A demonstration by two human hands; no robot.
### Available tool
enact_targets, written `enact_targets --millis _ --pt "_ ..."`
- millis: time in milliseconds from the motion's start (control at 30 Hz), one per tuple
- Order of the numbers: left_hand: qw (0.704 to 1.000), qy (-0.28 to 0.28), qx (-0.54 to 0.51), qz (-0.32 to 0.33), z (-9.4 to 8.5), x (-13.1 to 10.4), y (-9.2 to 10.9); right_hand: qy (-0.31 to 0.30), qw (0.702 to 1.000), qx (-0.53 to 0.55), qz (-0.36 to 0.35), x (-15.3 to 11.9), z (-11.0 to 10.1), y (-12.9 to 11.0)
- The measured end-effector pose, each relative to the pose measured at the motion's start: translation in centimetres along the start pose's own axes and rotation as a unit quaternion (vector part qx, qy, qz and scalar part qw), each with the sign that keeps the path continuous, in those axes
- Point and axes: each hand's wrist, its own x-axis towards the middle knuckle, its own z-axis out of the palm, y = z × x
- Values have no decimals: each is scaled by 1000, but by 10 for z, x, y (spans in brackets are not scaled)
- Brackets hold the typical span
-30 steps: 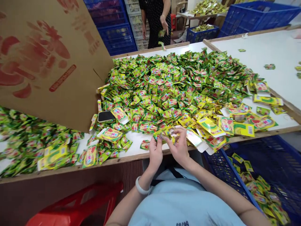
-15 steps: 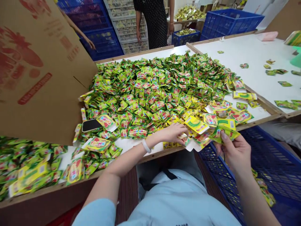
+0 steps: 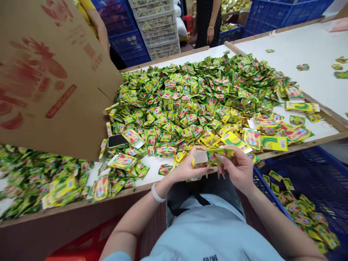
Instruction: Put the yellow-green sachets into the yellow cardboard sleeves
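Observation:
At the table's front edge, my left hand [image 3: 187, 167] is closed round a small carton [image 3: 200, 159], whose pale open end faces left. My right hand [image 3: 239, 167] pinches a green candy packet [image 3: 220, 154] against the carton's right side. Behind both hands spreads a big heap of green wrapped candies [image 3: 179, 105], with yellow packets [image 3: 209, 137] along its near side. Flat yellow cartons [image 3: 274, 143] lie just right of my right hand.
A large cardboard box [image 3: 81, 116] stands at the left, near a phone [image 3: 116, 140]. Below the table's right edge is a blue crate [image 3: 326, 181] holding packets. Wooden strips [image 3: 323, 112] border the white table [image 3: 285, 54]. Two people are partly visible behind it.
Both hands have come together in front of me, the right one moving left with the green packet. My left hand now holds the carton upright off the table. The view has shifted.

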Motion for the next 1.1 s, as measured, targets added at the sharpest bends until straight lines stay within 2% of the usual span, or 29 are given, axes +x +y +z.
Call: enact_targets --millis 67,167,267,333,500,567,667,733,767,833,900,933,967,1033,1067,1100 --pt "1000 28 0 2 8 -10 4 -78 991 -95 -62 7 4 1" --pt "998 39 47 -8 12 -19 13 -205 941 -243 -117 9 0 -4" --pt "994 -4 111 -11 13 -21 19 -303 882 -341 -116 3 -6 -16" --pt "991 -29 128 -16 15 -23 19 -332 863 -364 -112 -2 -9 -23" --pt "988 -84 103 -84 23 -33 17 -281 898 -300 -160 -19 -20 -18" --pt "985 -94 114 -94 28 -38 20 -316 897 -265 -162 -25 -22 -14" --pt "985 -83 117 -98 36 -39 24 -414 881 -214 -81 -30 -23 -14" --pt "986 -81 115 -90 38 -33 25 -423 879 -212 -57 -27 -28 -19" --pt "986 -87 118 -77 37 -28 24 -403 885 -224 -69 -24 -34 -23" --pt "986 -86 139 -22 30 -16 20 -313 900 -278 -120 -9 -55 -36" --pt "980 -20 189 49 15 -1 11 -156 894 -385 -168 15 -86 -55" --pt "970 33 228 76 5 6 6 -63 871 -454 -175 30 -104 -65" --pt "953 90 275 91 -7 13 1 41 833 -526 -170 46 -122 -75" --pt "903 176 384 85 -30 21 -8 145 759 -625 -108 80 -155 -88" --pt "876 206 430 75 -40 22 -12 187 735 -644 -98 96 -170 -89" --pt "854 229 463 65 -50 22 -15 188 736 -644 -91 112 -185 -87"
